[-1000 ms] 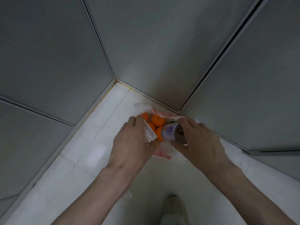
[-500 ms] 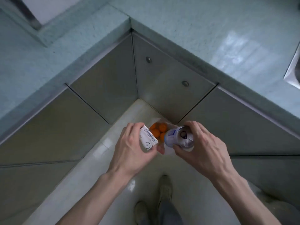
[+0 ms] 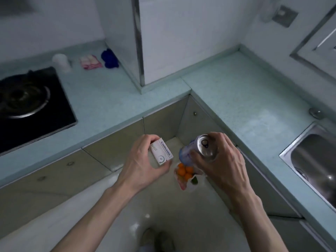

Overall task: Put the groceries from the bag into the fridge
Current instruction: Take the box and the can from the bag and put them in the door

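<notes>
1. Carton (image 3: 161, 153) – white, with small dark print along one edge and a thin dark ring mark on its end face.
2. Drink can (image 3: 198, 151) – bare silver top, the side pale with blue-violet markings.
3. Oranges (image 3: 184, 170) – bright orange, in a bag (image 3: 183, 184) that is white with red print.
4. Something green (image 3: 194, 180) shows at the bag's mouth.
5. Countertop (image 3: 245, 99) – pale blue-green, finely speckled.
6. Gas hob (image 3: 27, 104) – glossy black with a silver ring.
7. Cloth (image 3: 90, 62) – pink and white stripes; beside it a deep blue bundle (image 3: 109, 58).
8. Cup (image 3: 61, 61) – white.
9. Sink (image 3: 312, 160) – steel grey.
10. Cabinet doors (image 3: 45, 180) – dull grey-beige.
11. Floor (image 3: 112, 206) – glossy white.
</notes>
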### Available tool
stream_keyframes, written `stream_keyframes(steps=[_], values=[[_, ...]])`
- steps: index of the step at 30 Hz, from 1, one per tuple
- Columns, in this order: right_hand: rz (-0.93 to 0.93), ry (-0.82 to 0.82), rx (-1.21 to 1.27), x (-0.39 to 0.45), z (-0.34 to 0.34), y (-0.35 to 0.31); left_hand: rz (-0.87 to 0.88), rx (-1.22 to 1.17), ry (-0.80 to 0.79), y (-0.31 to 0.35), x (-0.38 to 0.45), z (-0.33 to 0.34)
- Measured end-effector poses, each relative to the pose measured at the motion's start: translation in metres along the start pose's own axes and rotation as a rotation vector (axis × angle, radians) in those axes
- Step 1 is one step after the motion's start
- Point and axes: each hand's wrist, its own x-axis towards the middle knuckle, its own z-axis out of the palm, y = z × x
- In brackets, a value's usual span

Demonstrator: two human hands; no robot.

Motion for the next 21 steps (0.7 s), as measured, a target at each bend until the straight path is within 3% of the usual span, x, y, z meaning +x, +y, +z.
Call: stream_keyframes(steps=[5, 12, 21], values=[[-0.233, -0.029, -0.06, 0.018, -0.017, -0.051, -0.044, 0.019, 0.169, 0.025, -0.025, -0.061], [-0.469, -0.133, 0.251, 0.03, -0.008, -0.124, -0.219, -0.03, 0.456, 0.043, -0.067, -0.116], [-0.639, -0.471, 0.46, 0.021, 0.027, -0.208, -0.426, -0.044, 0.791, 0.057, -0.147, -0.175]])
